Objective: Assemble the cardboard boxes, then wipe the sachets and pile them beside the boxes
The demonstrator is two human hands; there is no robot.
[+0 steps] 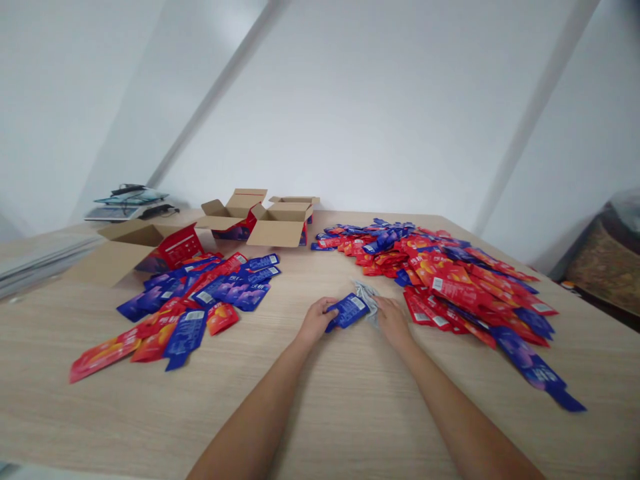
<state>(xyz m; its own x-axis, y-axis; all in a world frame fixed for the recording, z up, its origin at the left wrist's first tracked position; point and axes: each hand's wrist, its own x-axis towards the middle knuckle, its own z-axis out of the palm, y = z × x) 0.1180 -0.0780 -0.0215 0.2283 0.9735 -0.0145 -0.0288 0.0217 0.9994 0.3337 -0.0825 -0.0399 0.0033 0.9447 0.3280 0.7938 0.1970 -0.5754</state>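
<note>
My left hand [315, 321] is closed around the left end of a small blue packet [349, 311] with a white label, held low over the table in front of me. Close to the packet's right end, my right hand [393, 323] is closed on a clear plastic bag [369, 295] of thin grey-white pieces; what these are is too blurred to tell. The bag and the packet meet or overlap between my hands. Part of the right fingertips is hidden behind the bag.
A large heap of red and blue flat packets [450, 280] covers the right side. A smaller group of packets [195, 293] lies at left. Open cardboard boxes [283, 230] stand behind, with another open box [117, 257] nearer left. A scale [113, 212] sits at far left.
</note>
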